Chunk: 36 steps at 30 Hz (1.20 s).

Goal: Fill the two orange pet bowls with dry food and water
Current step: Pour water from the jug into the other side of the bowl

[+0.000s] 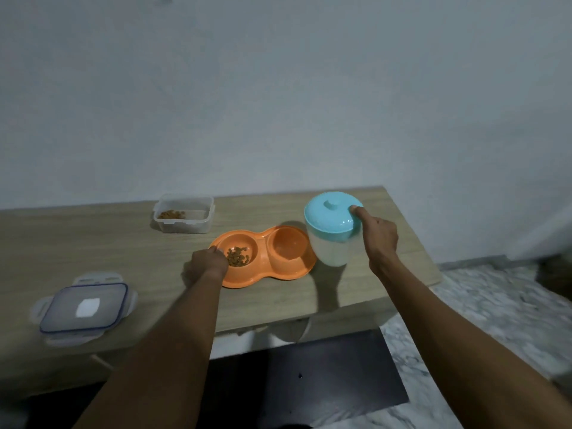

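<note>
1. Nearest the camera, 2 bare forearms reach forward over a dark mat (325, 379) on the floor and the front edge of the wooden table (93, 249).
2. At the near left of the table lies a clear snap-lock lid (84, 308) with a blue seal and a white label, flat and well apart from everything else.
3. The left hand (208, 265) rests at the left rim of the orange double pet bowl (263, 257). Its fingers curl down onto that rim, touching it; whether they actually pinch the rim I cannot tell, since the back of the hand hides them.
4. The bowl sits mid-table. Its left well holds a small heap of brown dry food (237, 257); its right well looks bare orange, and any water in it cannot be made out.
5. Just right of the bowl, touching or nearly touching its rim, stands a translucent white jug with a turquoise knobbed lid (331, 216). The jug leans slightly toward the bowl.
6. The right hand (380, 239) is wrapped around the jug's far right side, thumb pressed on the lid's edge, fingers hidden behind the body.
7. Farther back on the left sits an open clear food container (184, 214) with a little kibble in its bottom.
8. Behind the table rises a plain pale wall (278, 88); marbled floor (495, 305) shows at the right.
</note>
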Motion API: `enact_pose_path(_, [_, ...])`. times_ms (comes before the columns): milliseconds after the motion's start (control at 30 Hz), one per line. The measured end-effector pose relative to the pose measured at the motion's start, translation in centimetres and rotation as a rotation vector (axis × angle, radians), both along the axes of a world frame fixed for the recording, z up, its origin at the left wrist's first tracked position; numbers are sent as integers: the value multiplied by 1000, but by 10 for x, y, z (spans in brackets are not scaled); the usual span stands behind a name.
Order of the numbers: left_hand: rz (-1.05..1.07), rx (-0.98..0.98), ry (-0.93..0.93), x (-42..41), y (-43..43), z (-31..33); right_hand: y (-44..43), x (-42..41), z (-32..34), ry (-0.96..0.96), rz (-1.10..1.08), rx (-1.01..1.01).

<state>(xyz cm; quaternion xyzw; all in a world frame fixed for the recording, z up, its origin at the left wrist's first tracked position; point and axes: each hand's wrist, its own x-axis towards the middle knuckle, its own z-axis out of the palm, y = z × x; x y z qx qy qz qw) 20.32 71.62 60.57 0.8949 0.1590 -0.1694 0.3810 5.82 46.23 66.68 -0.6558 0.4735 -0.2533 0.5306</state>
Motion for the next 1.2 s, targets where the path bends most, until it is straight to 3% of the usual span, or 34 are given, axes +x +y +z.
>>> enact_pose_path(400, [-19,-126,40,-5,12,15,34,-20,9,178,-28,-80])
enact_pose_path(1200, [-23,-135,56,-5,16,19,48,-34,10,154,-78,-37])
